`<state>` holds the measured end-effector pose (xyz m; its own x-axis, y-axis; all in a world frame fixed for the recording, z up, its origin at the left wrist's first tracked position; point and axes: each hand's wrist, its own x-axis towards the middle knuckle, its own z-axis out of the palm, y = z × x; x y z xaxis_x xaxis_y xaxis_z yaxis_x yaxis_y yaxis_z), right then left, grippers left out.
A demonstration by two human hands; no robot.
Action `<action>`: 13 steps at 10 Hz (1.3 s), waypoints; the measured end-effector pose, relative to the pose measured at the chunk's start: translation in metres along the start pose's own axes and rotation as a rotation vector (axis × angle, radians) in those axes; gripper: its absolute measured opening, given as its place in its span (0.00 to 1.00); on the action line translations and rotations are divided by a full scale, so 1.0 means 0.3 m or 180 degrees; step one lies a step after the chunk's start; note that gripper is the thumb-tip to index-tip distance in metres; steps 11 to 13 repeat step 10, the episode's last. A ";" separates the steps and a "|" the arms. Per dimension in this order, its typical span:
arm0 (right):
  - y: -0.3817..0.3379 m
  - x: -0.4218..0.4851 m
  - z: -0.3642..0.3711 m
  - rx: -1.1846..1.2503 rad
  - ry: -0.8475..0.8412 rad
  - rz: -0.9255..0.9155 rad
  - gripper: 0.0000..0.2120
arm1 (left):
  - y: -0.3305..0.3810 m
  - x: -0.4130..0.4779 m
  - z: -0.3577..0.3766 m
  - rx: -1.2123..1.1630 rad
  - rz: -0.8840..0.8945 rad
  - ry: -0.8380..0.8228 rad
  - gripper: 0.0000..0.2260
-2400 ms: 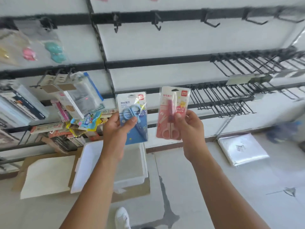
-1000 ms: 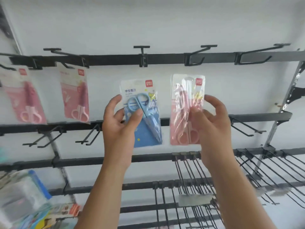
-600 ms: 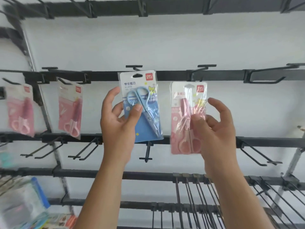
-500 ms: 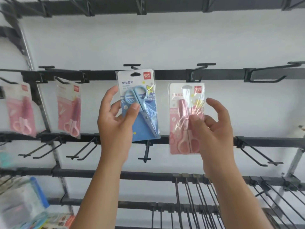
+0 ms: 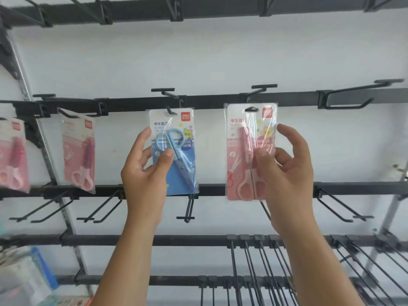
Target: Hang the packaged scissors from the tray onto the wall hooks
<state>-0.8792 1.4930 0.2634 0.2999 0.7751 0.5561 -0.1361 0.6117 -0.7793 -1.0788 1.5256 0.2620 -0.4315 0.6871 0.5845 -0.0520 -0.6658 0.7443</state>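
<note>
My left hand [image 5: 144,171] grips a pack of blue scissors [image 5: 176,160] by its lower left side. The pack's top hole sits at the tip of a black wall hook [image 5: 169,94]; the wire passes through or just at the hole. My right hand [image 5: 284,173] holds a pack of pink scissors [image 5: 245,155] by its right side, thumb on the front. Its hang hole lies a little below the neighbouring black hook [image 5: 262,87], apart from it. The tray is out of view.
Two pink scissor packs [image 5: 80,151] [image 5: 12,155] hang on hooks at the left. A further bare hook [image 5: 362,93] juts out at the right. Rows of black rails [image 5: 220,188] and long prongs [image 5: 254,272] run below. Blurred goods lie at the bottom left.
Both hands rose from the floor tray area up to the upper rail. The blue pack moved up and right onto the hook tip; the pink pack rose toward its hook.
</note>
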 end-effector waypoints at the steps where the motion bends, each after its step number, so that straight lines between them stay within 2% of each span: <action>1: -0.024 0.022 0.003 -0.0067 0.0153 -0.0120 0.19 | -0.008 0.003 -0.001 0.0000 -0.0009 -0.0003 0.22; 3: -0.012 0.022 -0.013 -0.0564 0.0309 -0.0135 0.16 | -0.012 0.005 -0.008 0.0068 0.0004 0.0001 0.22; 6: -0.001 0.013 -0.030 -0.0692 0.0284 0.0110 0.17 | 0.005 -0.006 -0.022 0.0272 0.0046 0.0014 0.22; 8: -0.006 -0.044 -0.047 -0.0925 0.0412 -0.0018 0.16 | -0.016 -0.053 -0.083 0.0603 0.0068 0.0017 0.18; 10: -0.071 -0.118 -0.032 -0.1098 0.0125 -0.0015 0.11 | 0.009 -0.116 -0.135 0.0978 0.0255 0.0138 0.12; 13: -0.071 -0.118 -0.032 -0.1098 0.0125 -0.0015 0.11 | 0.009 -0.116 -0.135 0.0978 0.0255 0.0138 0.12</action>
